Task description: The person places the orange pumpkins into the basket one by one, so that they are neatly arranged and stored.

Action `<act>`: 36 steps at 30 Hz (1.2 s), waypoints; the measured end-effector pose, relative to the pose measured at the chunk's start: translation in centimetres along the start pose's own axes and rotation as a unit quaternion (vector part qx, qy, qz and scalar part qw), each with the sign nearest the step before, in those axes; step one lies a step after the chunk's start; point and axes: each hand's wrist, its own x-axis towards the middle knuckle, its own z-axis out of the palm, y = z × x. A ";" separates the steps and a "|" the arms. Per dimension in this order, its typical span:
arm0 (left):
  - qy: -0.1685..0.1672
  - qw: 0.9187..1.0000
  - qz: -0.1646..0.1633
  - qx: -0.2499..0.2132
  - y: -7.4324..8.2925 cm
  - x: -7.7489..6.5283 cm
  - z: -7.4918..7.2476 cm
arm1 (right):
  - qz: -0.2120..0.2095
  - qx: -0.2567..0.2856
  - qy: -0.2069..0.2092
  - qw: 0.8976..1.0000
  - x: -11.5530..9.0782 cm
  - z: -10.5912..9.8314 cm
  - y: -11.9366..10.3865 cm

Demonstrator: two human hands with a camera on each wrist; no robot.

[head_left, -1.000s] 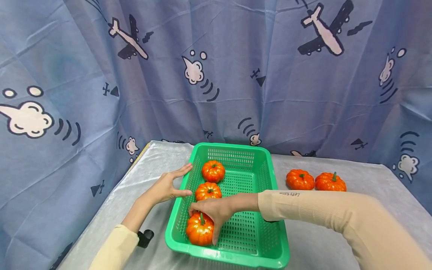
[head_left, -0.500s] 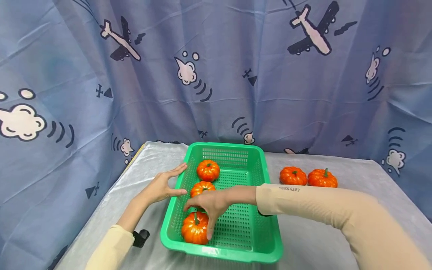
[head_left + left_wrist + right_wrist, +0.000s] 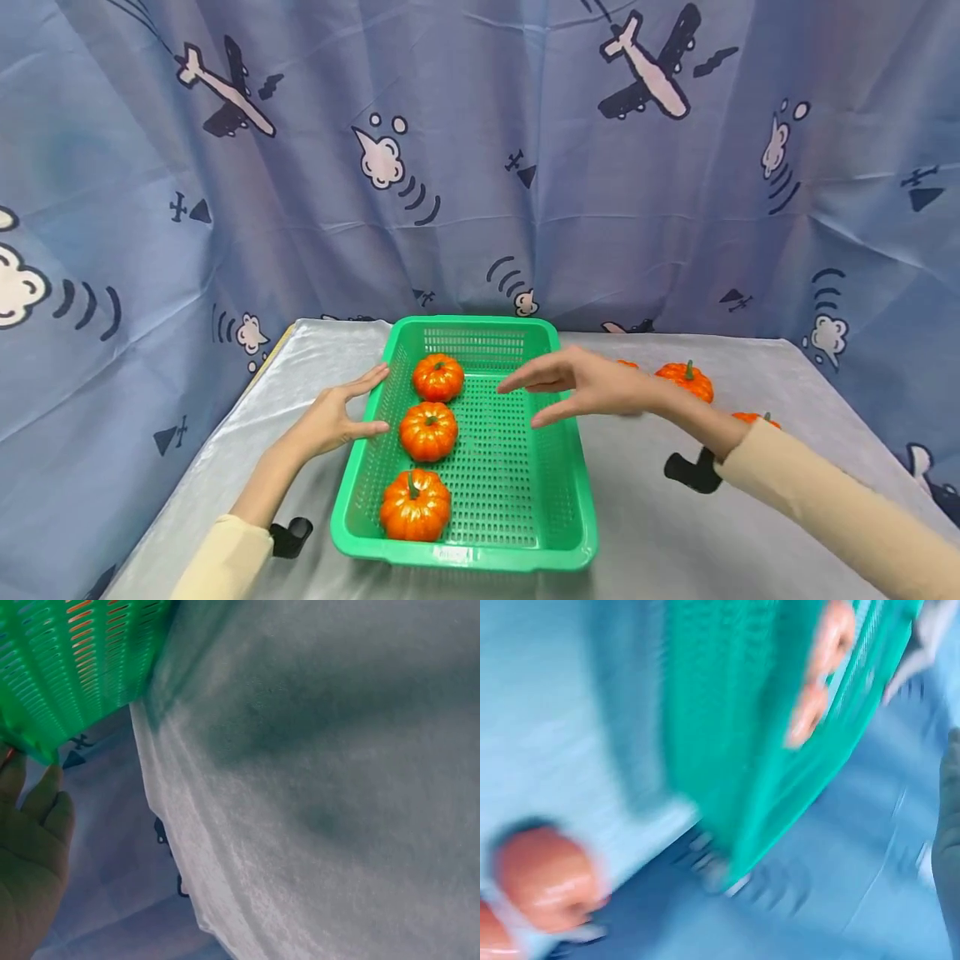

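Observation:
In the head view three orange pumpkins stand in a column along the left side of a green basket (image 3: 583,500): a far pumpkin (image 3: 438,377), a middle pumpkin (image 3: 428,432) and a near pumpkin (image 3: 415,506). My left hand (image 3: 333,419) touches the basket's left rim with straight fingers and thumb spread. Over the basket's right rim hovers my right hand (image 3: 588,385), fingers extended and nothing in its grasp. Behind the right hand and forearm are more pumpkins on the table, one pumpkin (image 3: 686,381) showing best, the others partly hidden.
A grey cloth covers the table (image 3: 637,517). Behind it hangs a blue curtain (image 3: 465,167) printed with airplanes and clouds. Each wrist wears a black camera strap, seen at the left wrist (image 3: 291,537) and right wrist (image 3: 693,469).
My right hand has let go of the near pumpkin, leaving it in the basket, and has lifted away to the right. The left hand stays at the rim. The head view has turned right.

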 end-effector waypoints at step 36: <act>-0.003 1.000 0.012 -0.002 0.2 -0.4 -0.1 | 0.360 0.096 0.206 0.905 -29.2 -2.9 16.3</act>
